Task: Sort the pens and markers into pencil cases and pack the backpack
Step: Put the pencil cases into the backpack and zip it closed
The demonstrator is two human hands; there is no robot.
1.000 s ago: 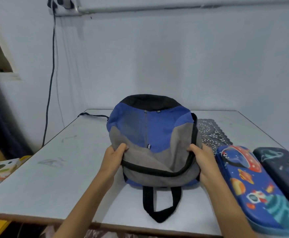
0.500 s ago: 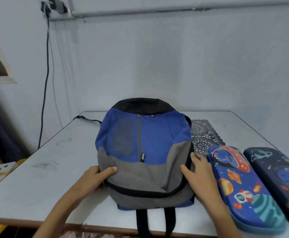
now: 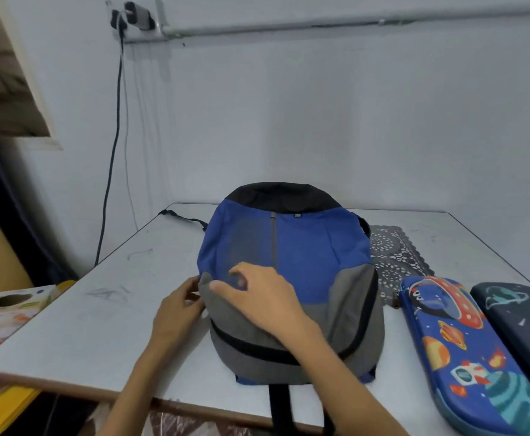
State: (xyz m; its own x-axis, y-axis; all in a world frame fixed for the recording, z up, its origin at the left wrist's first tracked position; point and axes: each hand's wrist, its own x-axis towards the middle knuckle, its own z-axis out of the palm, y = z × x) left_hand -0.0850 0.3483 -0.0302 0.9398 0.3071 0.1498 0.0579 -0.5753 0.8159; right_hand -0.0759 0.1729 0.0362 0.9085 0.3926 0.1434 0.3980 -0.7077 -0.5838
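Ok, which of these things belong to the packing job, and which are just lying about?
Job: backpack, blue pencil case, dark pencil case beside it.
Lying about: lace mat behind the cases, printed box at far left, hanging cable.

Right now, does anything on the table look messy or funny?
Nothing is spilled or broken. Small things: the black lace mat sits partly tucked under the backpack, the backpack's black strap loop dangles over the front edge of the table, and grey scribble marks smudge its left side.
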